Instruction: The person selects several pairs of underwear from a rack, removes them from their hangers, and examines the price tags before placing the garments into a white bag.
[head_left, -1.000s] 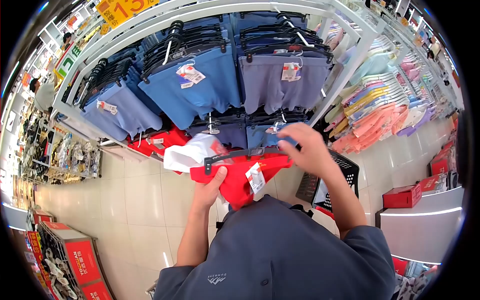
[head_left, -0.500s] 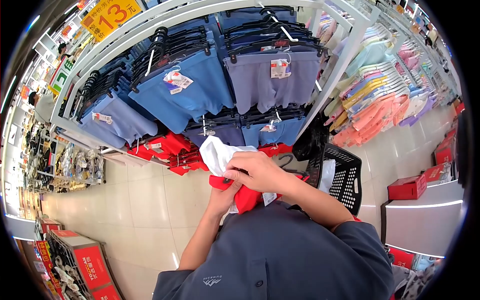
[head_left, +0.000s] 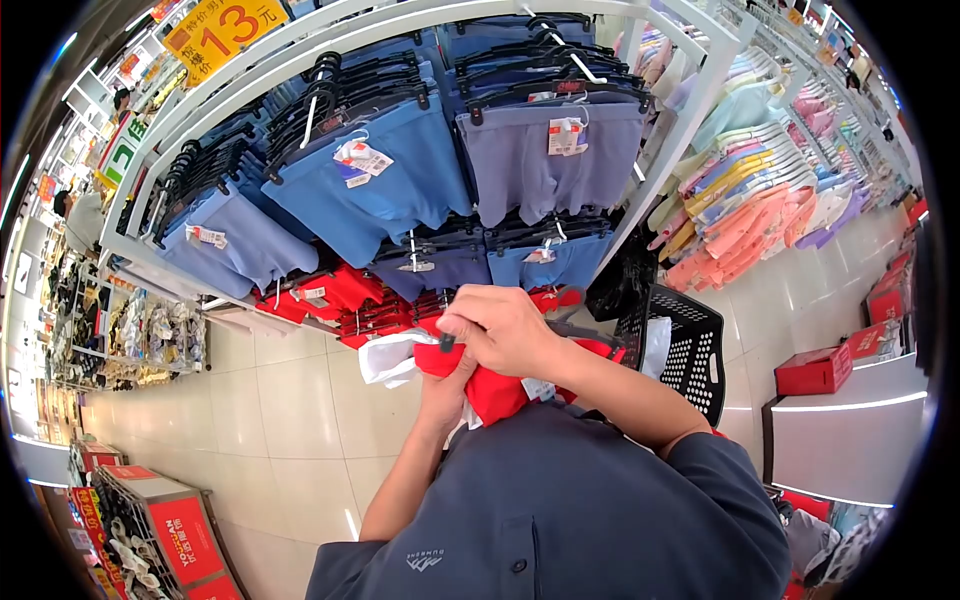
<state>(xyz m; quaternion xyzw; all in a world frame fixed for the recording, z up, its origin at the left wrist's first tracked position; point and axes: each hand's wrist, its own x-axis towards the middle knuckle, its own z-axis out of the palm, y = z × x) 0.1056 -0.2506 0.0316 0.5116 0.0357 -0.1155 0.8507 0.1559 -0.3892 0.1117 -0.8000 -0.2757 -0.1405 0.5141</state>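
Bunched red shorts (head_left: 495, 393) with a white tag are in front of my chest. My left hand (head_left: 443, 395) grips their upper left edge. Over it, my right hand (head_left: 505, 335) is closed on a black hanger (head_left: 447, 342), whose clip end shows by the fingers; the rest of the hanger is partly hidden behind the hand and forearm. A crumpled white plastic bag (head_left: 392, 358) hangs out to the left of my left hand.
Ahead stands a white metal rack (head_left: 690, 125) with blue and purple shorts (head_left: 560, 150) on black hangers, red ones lower down. A black basket (head_left: 695, 350) sits to the right. Beyond it hang children's clothes (head_left: 770, 200). Boxed goods (head_left: 180, 530) stand lower left.
My right hand came from the hanger's right side across to the left, over my left hand, and has since lifted slightly with the clip. The white bag has dropped to the left.
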